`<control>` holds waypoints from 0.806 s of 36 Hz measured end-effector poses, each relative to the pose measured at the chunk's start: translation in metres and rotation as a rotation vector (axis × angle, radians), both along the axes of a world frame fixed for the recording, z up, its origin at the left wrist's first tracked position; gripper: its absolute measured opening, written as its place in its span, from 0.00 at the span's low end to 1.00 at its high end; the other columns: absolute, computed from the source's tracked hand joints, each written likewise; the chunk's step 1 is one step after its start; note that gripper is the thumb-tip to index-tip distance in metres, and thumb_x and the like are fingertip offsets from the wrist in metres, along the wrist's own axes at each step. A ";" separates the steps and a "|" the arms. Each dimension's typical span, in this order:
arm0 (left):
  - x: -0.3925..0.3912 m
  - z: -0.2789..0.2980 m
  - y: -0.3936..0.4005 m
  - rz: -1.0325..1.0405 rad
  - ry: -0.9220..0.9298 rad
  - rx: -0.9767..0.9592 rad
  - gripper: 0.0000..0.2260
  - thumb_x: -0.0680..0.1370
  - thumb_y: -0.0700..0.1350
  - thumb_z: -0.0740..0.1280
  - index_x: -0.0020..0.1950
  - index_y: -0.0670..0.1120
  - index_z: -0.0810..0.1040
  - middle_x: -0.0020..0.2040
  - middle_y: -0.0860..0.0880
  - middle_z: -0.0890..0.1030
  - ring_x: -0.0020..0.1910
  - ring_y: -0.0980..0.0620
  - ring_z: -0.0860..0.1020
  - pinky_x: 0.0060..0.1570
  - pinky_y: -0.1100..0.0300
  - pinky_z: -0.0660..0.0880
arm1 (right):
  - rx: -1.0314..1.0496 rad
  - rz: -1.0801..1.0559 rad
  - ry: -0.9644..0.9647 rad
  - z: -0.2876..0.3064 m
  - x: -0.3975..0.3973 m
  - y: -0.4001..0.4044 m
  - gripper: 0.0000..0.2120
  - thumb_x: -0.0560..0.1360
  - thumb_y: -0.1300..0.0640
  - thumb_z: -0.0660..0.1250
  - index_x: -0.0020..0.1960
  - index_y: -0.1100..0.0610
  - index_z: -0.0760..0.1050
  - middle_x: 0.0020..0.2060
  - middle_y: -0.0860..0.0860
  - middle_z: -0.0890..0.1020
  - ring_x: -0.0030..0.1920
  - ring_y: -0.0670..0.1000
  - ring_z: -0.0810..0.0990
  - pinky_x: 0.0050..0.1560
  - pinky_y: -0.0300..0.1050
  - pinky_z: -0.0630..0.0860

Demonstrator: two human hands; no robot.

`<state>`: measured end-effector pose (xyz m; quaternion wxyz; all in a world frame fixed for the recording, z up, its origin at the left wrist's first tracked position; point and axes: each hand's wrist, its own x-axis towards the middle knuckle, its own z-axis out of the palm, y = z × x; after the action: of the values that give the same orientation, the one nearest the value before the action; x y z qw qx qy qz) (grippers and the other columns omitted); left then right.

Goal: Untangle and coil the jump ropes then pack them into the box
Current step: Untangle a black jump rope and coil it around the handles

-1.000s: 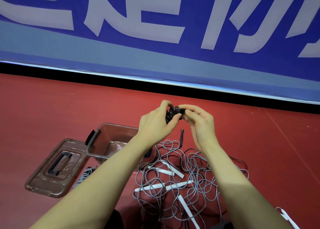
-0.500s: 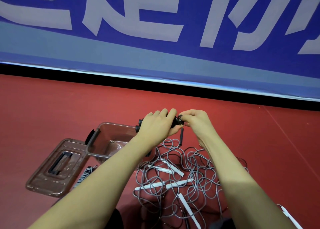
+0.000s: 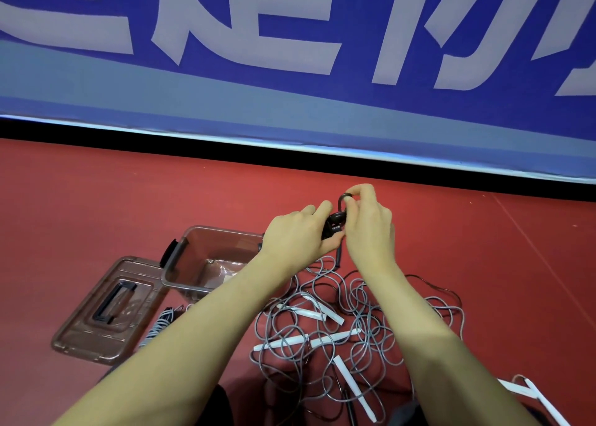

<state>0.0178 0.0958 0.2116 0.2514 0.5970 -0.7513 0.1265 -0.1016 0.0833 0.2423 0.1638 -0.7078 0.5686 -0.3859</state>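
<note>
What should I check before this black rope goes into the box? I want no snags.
1. Black rope coiled: cannot tell; a loop sticks up at the right hand.
2. Grip: ok; left hand holds the bundle and right fingers pinch the loop.
3. Box open: ok; lid lies on the floor beside it.
4. Room in the box: ok; it looks nearly empty.
5. Grey ropes sorted: not ok; a tangled heap on the floor.
6. Black rope free of that heap: cannot tell.
</note>
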 end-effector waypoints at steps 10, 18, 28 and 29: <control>-0.002 -0.002 0.004 -0.039 0.040 0.002 0.19 0.72 0.61 0.56 0.41 0.46 0.74 0.27 0.51 0.71 0.19 0.46 0.72 0.20 0.65 0.54 | 0.055 -0.066 -0.265 0.004 0.001 -0.002 0.04 0.79 0.60 0.60 0.47 0.57 0.74 0.37 0.52 0.75 0.45 0.60 0.76 0.49 0.50 0.72; 0.004 -0.003 0.007 -0.004 0.001 0.084 0.21 0.77 0.60 0.56 0.55 0.43 0.71 0.41 0.45 0.74 0.36 0.41 0.77 0.29 0.58 0.63 | -0.005 -0.025 -0.310 -0.008 0.003 -0.009 0.05 0.76 0.55 0.67 0.41 0.53 0.75 0.23 0.49 0.77 0.28 0.51 0.79 0.40 0.45 0.74; 0.018 0.006 0.033 -0.070 0.028 0.238 0.23 0.78 0.50 0.58 0.70 0.42 0.61 0.53 0.42 0.71 0.48 0.40 0.72 0.46 0.50 0.68 | 0.042 0.103 -0.333 -0.004 0.007 0.001 0.04 0.75 0.58 0.68 0.42 0.52 0.76 0.35 0.48 0.79 0.28 0.48 0.78 0.33 0.47 0.78; 0.018 0.006 0.033 -0.069 0.059 0.239 0.22 0.78 0.49 0.59 0.70 0.42 0.61 0.53 0.42 0.71 0.49 0.39 0.72 0.47 0.49 0.69 | 0.058 0.127 -0.355 -0.002 0.008 0.001 0.04 0.75 0.60 0.67 0.43 0.53 0.77 0.34 0.47 0.79 0.30 0.48 0.78 0.32 0.41 0.76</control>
<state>0.0356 0.1293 0.2176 0.2050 0.5998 -0.7734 0.0097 -0.0940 0.0846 0.2404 0.3061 -0.6579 0.4958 -0.4771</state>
